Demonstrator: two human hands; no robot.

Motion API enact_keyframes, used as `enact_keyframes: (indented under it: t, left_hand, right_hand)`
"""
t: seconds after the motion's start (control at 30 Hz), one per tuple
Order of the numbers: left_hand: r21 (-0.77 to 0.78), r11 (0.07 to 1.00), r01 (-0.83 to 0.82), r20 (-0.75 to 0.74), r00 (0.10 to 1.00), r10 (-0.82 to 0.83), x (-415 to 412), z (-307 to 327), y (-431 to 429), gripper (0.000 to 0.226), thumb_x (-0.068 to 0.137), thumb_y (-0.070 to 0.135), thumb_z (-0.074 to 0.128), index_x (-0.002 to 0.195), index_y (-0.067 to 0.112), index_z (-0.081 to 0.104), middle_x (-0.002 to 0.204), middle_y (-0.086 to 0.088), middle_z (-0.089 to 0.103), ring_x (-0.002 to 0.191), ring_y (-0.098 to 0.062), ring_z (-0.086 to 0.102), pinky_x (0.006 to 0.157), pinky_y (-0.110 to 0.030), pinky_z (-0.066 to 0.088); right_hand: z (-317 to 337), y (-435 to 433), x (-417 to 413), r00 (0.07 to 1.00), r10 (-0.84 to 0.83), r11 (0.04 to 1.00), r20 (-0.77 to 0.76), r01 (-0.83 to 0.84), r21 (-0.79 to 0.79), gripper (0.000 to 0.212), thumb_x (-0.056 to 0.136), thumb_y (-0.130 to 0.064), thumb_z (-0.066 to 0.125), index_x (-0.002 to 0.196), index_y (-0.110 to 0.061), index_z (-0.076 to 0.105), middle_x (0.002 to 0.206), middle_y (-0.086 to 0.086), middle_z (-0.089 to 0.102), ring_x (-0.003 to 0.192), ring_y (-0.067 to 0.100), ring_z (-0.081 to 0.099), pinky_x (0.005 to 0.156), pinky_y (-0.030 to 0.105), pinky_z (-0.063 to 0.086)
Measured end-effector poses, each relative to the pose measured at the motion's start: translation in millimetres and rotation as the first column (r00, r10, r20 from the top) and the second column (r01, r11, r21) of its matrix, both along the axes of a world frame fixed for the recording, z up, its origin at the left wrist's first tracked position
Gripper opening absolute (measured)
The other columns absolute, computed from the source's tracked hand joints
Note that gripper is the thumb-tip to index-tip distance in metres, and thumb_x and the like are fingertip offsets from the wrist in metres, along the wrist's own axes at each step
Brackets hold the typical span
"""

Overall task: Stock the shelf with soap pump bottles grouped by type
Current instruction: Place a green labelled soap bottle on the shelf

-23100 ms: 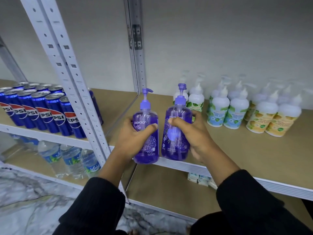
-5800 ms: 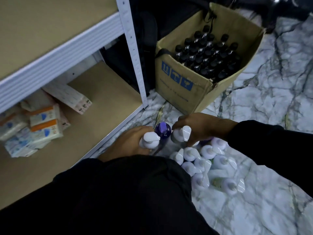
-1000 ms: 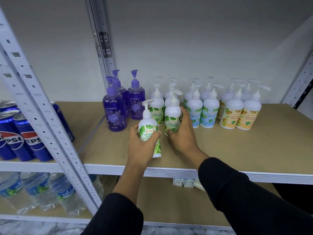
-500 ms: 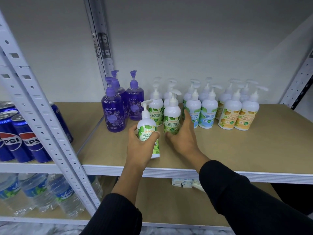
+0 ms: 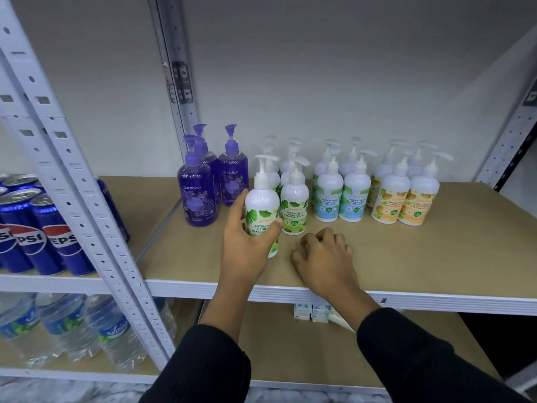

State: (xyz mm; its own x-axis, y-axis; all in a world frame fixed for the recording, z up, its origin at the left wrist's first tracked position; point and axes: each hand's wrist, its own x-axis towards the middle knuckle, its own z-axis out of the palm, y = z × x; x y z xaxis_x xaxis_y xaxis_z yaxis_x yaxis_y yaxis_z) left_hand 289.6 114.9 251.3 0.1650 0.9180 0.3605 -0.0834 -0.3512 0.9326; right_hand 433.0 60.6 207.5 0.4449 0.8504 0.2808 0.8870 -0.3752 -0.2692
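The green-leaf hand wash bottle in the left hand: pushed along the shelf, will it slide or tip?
Probably tip-prone: the green-leaf hand wash bottle is tall and narrow with a pump on top, so a low push seems safer. Its smooth plastic looks rigid, perhaps slick in the left hand. It should slide on the flat shelf.

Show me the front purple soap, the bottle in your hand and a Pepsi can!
Front purple soap (image 5: 198, 203): head view, its label.
Held bottle (image 5: 261, 199): head view, white shoulder.
Pepsi can (image 5: 62, 239): head view, logo.
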Motion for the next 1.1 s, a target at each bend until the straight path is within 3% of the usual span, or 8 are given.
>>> enact_keyframes:
  t: [0.07,0.27,0.4,0.47,0.6,0.8,1.0,1.1]
  left_hand:
    - [0.014,1.0,0.006,-0.019,1.0,-0.006,-1,-6,2,0.07,0.08,0.011,0.081,0.141,0.023,0.048,0.122,0.009,0.066,0.103,-0.003,0.067,0.087,-0.024,0.056]
    - [0.015,0.998,0.065,-0.084,0.994,-0.063,-7,-25,4,0.068,0.083,0.01,0.079,0.142,0.022,0.047,0.127,0.01,0.063,0.111,-0.004,0.063,0.092,-0.02,0.052]
    - [-0.023,0.997,0.073,-0.132,0.988,-0.075,-9,-33,7,0.076,0.076,0.004,0.084,0.138,0.02,0.044,0.127,0.006,0.058,0.108,0.0,0.062,0.085,-0.015,0.052]
    - [-0.063,0.998,0.007,-0.208,0.978,-0.02,-11,-38,11,0.08,0.067,0.008,0.089,0.131,0.022,0.043,0.127,-0.001,0.054,0.106,-0.004,0.061,0.085,-0.023,0.055]
    - [-0.056,0.996,-0.072,-0.325,0.944,0.05,-9,-46,22,0.068,0.063,0.02,0.09,0.116,0.025,0.047,0.119,-0.003,0.059,0.099,-0.009,0.063,0.088,-0.039,0.057]
    - [-0.019,0.994,-0.107,-0.342,0.935,0.094,9,-43,46,0.065,0.068,0.021,0.089,0.118,0.027,0.047,0.12,-0.002,0.061,0.104,-0.012,0.063,0.09,-0.035,0.056]
    - [0.009,0.995,-0.101,-0.342,0.935,0.098,21,-40,61,0.058,0.072,0.017,0.087,0.119,0.02,0.052,0.115,0.004,0.062,0.097,-0.008,0.061,0.073,-0.011,0.044]
    - [0.019,0.995,-0.097,-0.342,0.935,0.098,24,-42,65,0.056,0.072,0.019,0.087,0.117,0.021,0.053,0.114,0.003,0.064,0.099,-0.01,0.063,0.078,-0.017,0.049]
  right_hand:
    - [-1,0,-1,1.0,-0.004,1.0,0.006,0.004,0.003,0.035,0.094,-0.048,0.043,0.11,-0.022,0.06,0.116,0.004,0.049,0.109,0.027,0.04,0.093,0.041,0.033]
    - [2,0,-4,1.0,-0.019,1.0,0.001,0.019,-0.008,0.035,0.093,-0.049,0.041,0.108,-0.022,0.059,0.114,0.004,0.049,0.109,0.028,0.041,0.094,0.042,0.033]
    - [3,-1,-4,1.0,-0.019,1.0,-0.002,0.019,-0.009,0.035,0.094,-0.048,0.041,0.109,-0.022,0.059,0.115,0.005,0.049,0.108,0.028,0.041,0.093,0.042,0.032]
    - [3,-1,-4,1.0,-0.017,1.0,-0.006,0.017,-0.011,0.035,0.094,-0.047,0.041,0.11,-0.021,0.059,0.115,0.005,0.049,0.109,0.028,0.041,0.093,0.042,0.032]
    - [2,0,-4,1.0,-0.02,1.0,-0.008,0.02,-0.009,0.035,0.094,-0.048,0.041,0.11,-0.022,0.058,0.114,0.004,0.049,0.109,0.027,0.04,0.094,0.042,0.032]
    - [-1,4,-3,0.999,-0.032,0.999,0.012,0.032,0.011,0.034,0.093,-0.047,0.041,0.109,-0.023,0.057,0.111,0.002,0.047,0.107,0.026,0.039,0.093,0.042,0.032]
    - [-4,7,-3,0.998,-0.046,0.999,0.034,0.046,0.012,0.036,0.092,-0.048,0.039,0.11,-0.023,0.056,0.111,0.003,0.047,0.107,0.026,0.039,0.094,0.042,0.032]
    - [-5,8,-3,0.998,-0.054,0.998,0.039,0.053,0.014,0.036,0.092,-0.049,0.039,0.11,-0.023,0.057,0.111,0.003,0.047,0.107,0.027,0.039,0.094,0.042,0.032]
